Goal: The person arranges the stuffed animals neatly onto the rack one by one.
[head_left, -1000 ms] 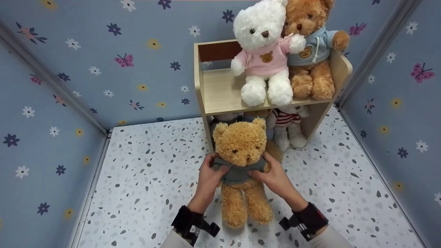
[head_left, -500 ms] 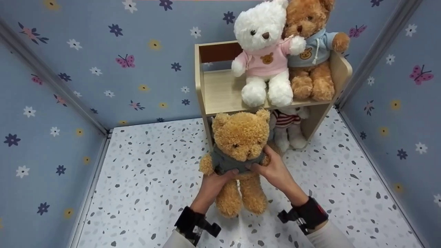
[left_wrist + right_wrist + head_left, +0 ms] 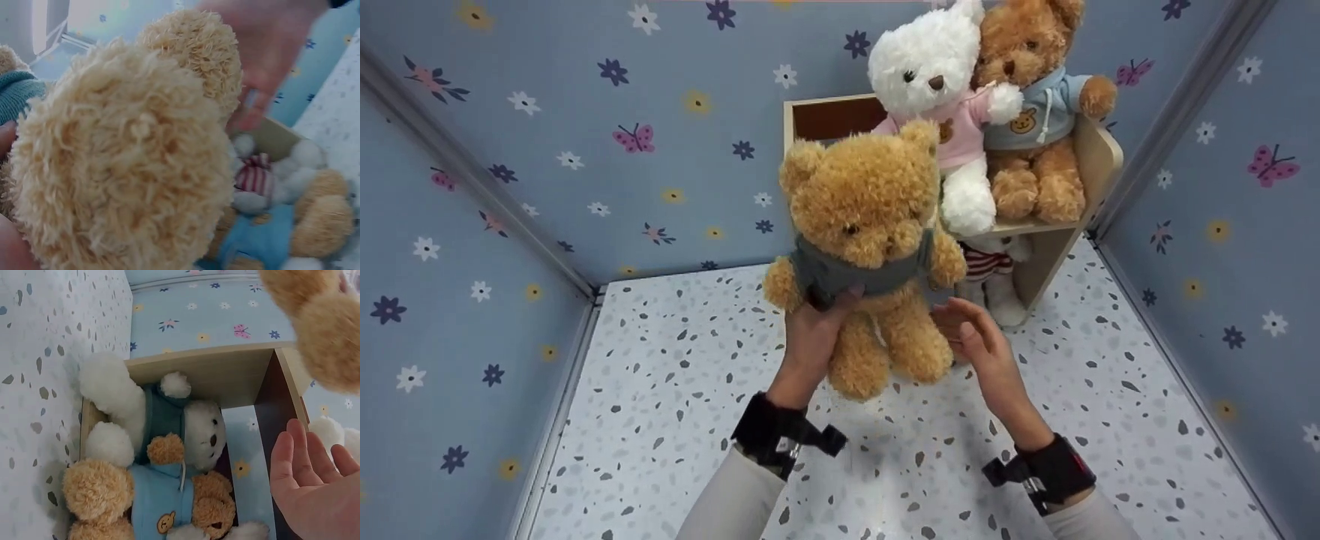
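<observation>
My left hand (image 3: pixel 814 330) grips a golden-brown teddy bear (image 3: pixel 870 187) in a dark grey-green top at its lower body, thumb across the front. The bear is raised in front of the shelf unit (image 3: pixel 1099 169), its head overlapping the upper shelf and a white bear (image 3: pixel 926 60) in a pink shirt. My right hand (image 3: pixel 986 352) is off the bear, fingers loosely bent, just right of its leg. In the left wrist view the bear's furry legs (image 3: pixel 124 163) fill the middle. The right wrist view shows my right hand (image 3: pixel 315 489) beside the shelf board, holding nothing.
On the upper shelf a brown bear (image 3: pixel 1031 112) in a light blue hoodie sits right of the white one. Below, a bear in red-and-white stripes (image 3: pixel 988 274), a blue-clad bear (image 3: pixel 163 500) and a white bear in dark green (image 3: pixel 205 433) sit together. Flowered walls (image 3: pixel 675 135) enclose the speckled floor (image 3: pixel 675 420).
The golden-brown bear has risen from low in front of the unit to upper-shelf height. My right hand has let go of it; my left hand has shifted lower on the bear and keeps its grip.
</observation>
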A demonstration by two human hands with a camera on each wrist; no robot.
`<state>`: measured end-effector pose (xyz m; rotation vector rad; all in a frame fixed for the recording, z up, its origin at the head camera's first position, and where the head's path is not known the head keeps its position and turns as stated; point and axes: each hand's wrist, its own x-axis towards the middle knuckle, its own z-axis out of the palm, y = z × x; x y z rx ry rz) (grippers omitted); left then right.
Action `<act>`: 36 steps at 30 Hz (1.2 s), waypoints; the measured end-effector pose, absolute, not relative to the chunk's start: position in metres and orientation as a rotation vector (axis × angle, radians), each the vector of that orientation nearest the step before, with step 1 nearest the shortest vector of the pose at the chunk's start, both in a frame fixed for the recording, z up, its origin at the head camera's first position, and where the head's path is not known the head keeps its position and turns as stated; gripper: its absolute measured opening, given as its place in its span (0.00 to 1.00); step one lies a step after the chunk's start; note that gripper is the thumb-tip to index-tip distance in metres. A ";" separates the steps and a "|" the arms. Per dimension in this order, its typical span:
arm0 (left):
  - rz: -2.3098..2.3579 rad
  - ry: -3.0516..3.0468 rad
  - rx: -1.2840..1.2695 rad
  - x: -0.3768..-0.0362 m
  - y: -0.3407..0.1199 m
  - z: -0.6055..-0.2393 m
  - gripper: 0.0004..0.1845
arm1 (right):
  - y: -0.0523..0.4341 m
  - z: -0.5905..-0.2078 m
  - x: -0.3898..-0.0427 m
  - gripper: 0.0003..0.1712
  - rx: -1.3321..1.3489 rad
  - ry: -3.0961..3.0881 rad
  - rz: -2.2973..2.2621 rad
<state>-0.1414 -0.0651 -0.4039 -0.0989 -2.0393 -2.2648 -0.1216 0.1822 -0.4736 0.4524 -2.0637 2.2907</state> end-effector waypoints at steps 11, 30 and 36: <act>-2.041 -1.913 -0.210 -0.202 -0.053 -0.342 0.32 | 0.192 -0.486 -0.122 0.23 0.435 -2.054 2.252; -1.530 -2.362 0.186 -0.268 -0.036 -0.318 0.18 | 0.199 -0.500 -0.125 0.21 0.399 -2.128 2.052; -1.751 -2.262 0.143 -0.275 -0.035 -0.325 0.15 | 0.194 -0.438 -0.165 0.15 0.605 -2.041 0.966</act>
